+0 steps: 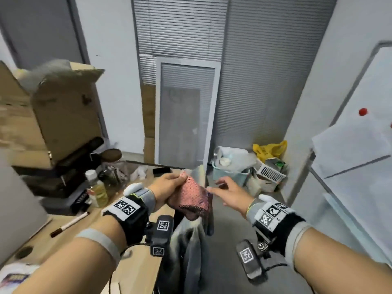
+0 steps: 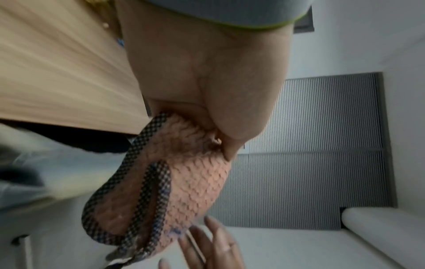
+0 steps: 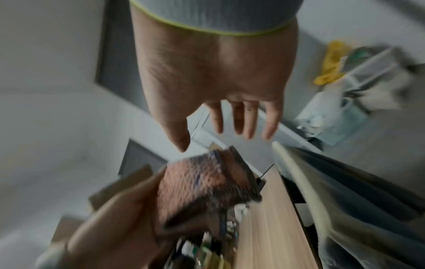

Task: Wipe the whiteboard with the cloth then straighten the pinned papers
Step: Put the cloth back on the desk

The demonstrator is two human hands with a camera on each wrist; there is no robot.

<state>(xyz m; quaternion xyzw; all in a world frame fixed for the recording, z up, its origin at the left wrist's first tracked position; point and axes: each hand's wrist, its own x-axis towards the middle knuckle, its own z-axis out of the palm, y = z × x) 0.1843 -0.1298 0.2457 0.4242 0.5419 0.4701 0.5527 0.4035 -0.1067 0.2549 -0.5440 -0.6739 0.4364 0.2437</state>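
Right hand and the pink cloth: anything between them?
Nothing: the head view shows the open right hand beside the cloth, which the left hand holds.

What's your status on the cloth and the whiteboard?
Left hand grips pink cloth. Right hand open, reaching for it. Whiteboard to the right, unwiped, papers pinned. Nothing in the way.

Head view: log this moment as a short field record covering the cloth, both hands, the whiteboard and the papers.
cloth: pink cloth, bunched, held above the desk edge
left hand: left hand grips the cloth
right hand: right hand fingers extended, holding nothing, thumb tip beside the cloth
whiteboard: whiteboard at far right, not yet touched
papers: pinned papers tilted, below a red magnet
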